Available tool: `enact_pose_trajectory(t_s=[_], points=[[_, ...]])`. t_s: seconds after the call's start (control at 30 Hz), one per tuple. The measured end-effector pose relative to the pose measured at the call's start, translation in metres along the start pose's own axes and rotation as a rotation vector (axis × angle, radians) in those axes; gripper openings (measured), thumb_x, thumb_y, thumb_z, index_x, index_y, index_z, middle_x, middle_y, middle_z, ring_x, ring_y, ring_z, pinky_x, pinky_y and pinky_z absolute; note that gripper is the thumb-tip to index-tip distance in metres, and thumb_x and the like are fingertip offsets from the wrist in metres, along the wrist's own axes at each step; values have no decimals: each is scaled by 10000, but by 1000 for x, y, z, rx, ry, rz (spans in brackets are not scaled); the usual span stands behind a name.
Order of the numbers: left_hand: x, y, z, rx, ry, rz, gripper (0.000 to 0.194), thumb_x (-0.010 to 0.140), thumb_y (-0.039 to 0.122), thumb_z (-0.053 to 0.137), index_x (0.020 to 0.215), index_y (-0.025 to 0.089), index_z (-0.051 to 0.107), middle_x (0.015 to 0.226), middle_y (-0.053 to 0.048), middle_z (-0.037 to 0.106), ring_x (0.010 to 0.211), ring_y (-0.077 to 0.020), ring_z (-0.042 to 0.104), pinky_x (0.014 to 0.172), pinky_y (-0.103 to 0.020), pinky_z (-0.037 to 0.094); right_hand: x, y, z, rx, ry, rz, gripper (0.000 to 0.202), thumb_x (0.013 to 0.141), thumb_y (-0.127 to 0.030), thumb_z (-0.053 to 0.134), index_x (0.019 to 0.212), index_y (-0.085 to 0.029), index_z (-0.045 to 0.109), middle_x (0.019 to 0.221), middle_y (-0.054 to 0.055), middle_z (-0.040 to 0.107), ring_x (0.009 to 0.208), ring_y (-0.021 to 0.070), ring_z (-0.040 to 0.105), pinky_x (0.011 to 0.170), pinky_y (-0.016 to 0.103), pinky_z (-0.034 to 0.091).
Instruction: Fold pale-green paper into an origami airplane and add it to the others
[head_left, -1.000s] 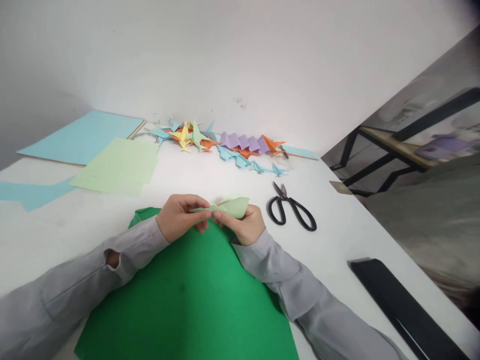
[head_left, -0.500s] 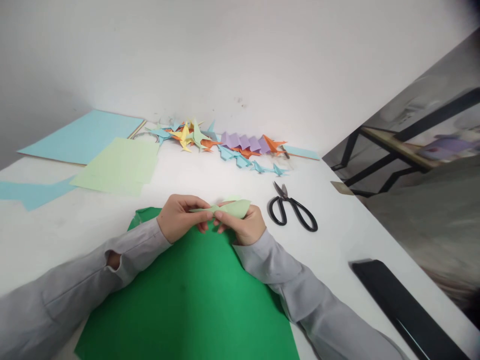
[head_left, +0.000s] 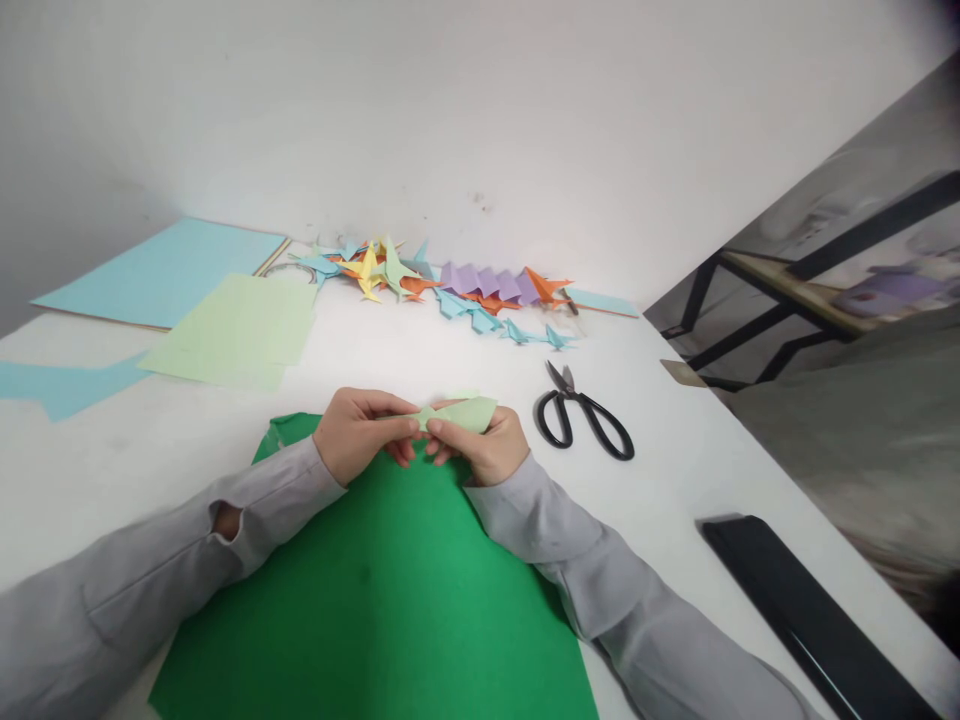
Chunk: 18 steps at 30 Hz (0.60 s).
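Note:
Both hands meet above the far part of a green sheet (head_left: pixel 375 580), pinching a small piece of folded light green paper (head_left: pixel 469 412). My left hand (head_left: pixel 361 436) is closed on its narrow left end, thumb on top. My right hand (head_left: pixel 491 446) grips it near the middle, thumb pressed on the near face, and a broad flap sticks out to the right over the fingers. The far side of the folded paper is partly hidden by the fingers.
Black-handled scissors (head_left: pixel 583 408) lie to the right, and a long black object (head_left: pixel 802 610) near the right edge. At the back are folded paper birds (head_left: pixel 394 268) and purple pleated paper (head_left: pixel 491 284). Light green sheets (head_left: pixel 232 328) and blue sheets (head_left: pixel 165 272) lie left.
The folded paper has shifted slightly left and tilted between my fingers, so its pointed left end shows less. Both hands keep their pinch in nearly the same place.

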<state>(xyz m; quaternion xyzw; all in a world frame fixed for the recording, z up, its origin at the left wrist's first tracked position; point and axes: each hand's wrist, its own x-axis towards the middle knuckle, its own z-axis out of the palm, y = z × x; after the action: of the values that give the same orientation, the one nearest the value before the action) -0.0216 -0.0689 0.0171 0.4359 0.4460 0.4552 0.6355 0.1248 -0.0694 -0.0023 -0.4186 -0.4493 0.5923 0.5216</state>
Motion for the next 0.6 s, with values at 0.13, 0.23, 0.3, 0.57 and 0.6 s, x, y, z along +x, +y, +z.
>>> enact_pose_trajectory(t_s=[0.13, 0.23, 0.3, 0.57, 0.6], points=[[0, 0, 3, -40, 44, -19, 139, 488, 162, 711, 590, 98, 642, 411, -3, 589, 347, -132, 529, 340, -252, 448, 0, 1, 2, 61, 30, 30, 220, 508, -223, 771, 670, -116, 667, 483, 13, 635, 390, 105, 554, 348, 193, 461], [0, -1, 5, -81, 59, -35, 118, 489, 145, 701, 584, 99, 646, 425, -4, 595, 340, -125, 519, 325, -240, 432, 0, 1, 3, 101, 45, 63, 216, 494, -212, 777, 665, -124, 679, 496, 17, 646, 381, 105, 544, 348, 206, 455], [1, -1, 5, -108, 60, -39, 113, 492, 137, 698, 587, 98, 651, 446, -12, 607, 340, -119, 515, 323, -234, 427, 0, 0, 3, 108, 36, 64, 203, 495, -213, 779, 657, -129, 688, 511, 21, 656, 387, 104, 545, 357, 208, 456], [3, -1, 3, -135, -3, -45, 169, 494, 172, 742, 626, 93, 673, 484, -23, 622, 356, -116, 523, 330, -236, 436, 1, -9, 1, 87, 18, 89, 201, 487, -221, 788, 652, -142, 704, 535, 23, 675, 397, 104, 557, 379, 216, 459], [3, -2, 3, -128, -12, -31, 192, 500, 183, 748, 654, 94, 677, 501, -25, 629, 362, -116, 527, 333, -238, 439, 1, -10, 0, 86, 22, 89, 202, 488, -222, 788, 650, -139, 702, 539, 26, 677, 398, 105, 558, 377, 215, 459]])
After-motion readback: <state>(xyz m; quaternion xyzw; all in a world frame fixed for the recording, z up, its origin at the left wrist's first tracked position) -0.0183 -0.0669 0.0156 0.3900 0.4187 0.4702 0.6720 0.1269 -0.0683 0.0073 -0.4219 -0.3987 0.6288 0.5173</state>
